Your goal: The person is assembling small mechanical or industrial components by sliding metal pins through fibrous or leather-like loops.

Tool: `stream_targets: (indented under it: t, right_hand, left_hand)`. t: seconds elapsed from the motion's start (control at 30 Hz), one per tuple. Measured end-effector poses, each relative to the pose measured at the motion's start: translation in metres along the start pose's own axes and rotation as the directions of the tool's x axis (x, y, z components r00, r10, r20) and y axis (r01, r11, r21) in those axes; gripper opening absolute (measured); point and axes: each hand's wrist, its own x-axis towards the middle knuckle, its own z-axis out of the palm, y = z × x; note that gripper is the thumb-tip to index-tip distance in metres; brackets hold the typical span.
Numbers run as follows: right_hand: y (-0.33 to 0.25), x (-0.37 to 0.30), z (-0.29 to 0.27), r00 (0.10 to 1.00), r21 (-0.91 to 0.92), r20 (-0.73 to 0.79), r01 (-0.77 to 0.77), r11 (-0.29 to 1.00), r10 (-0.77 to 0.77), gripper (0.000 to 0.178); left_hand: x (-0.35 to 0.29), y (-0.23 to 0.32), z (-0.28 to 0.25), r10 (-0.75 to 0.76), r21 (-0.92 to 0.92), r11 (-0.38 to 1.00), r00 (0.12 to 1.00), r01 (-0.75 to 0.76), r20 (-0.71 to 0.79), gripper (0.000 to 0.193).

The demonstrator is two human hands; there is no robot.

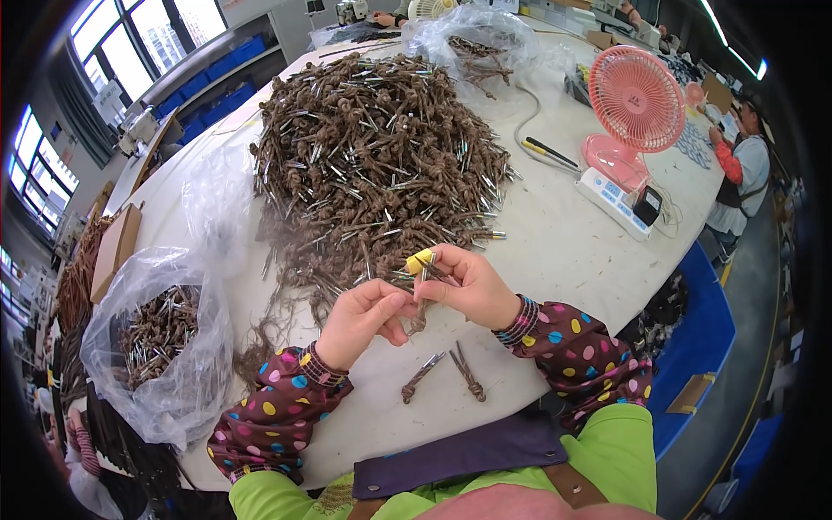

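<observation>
Head view: right fingers [440, 292] pinch a brown knotted cord [418, 324], left fingers [384, 306] curl beside it, grip unclear.

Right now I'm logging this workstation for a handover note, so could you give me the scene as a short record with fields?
Left hand: fingertips at a brown cord; grip unclear
Right hand: pinches the cord, yellow piece at its fingertips
Nearest the body: two knotted cords on the table, apart
Beyond the hands: large pile of knotted cords
Table's left: clear bag holding more
Table's right: pink fan, power strip
</observation>
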Motion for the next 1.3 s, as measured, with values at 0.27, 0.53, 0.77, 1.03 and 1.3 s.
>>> stream_targets:
  t: [0.27, 0.53, 0.77, 1.03, 1.3]
  right_hand:
    - [-0.006, 0.0, -0.003, 1.0, 0.128, 0.001, -0.024, 0.992, 0.024, 0.032]
    - [0.003, -0.003, 0.006, 1.0, -0.01, -0.001, 0.026, 1.0, -0.026, 0.03]
    - [0.0, -0.003, 0.007, 0.999, -0.102, -0.023, 0.039, 0.994, -0.041, 0.032]
    - [0.001, -0.001, 0.005, 0.999, -0.032, -0.022, 0.036, 0.999, -0.037, 0.033]
    - [0.006, 0.002, 0.002, 0.995, 0.089, 0.094, 0.025, 0.996, -0.033, 0.032]
  left_hand:
    - [0.0, 0.017, -0.023, 0.26, 0.511, 0.849, 0.948, -0.135, -0.181, 0.018]
    - [-0.001, 0.006, -0.008, 0.02, 0.589, 0.793, 0.972, -0.159, 0.234, 0.039]
    - [0.002, -0.002, -0.013, 0.122, 0.468, 0.87, 0.987, -0.158, 0.106, 0.023]
    - [0.0, 0.0, -0.011, 0.109, 0.28, 0.951, 0.99, -0.129, 0.084, 0.015]
    - [0.003, -0.01, -0.007, 0.198, 0.001, 0.979, 0.949, -0.204, 0.244, 0.008]
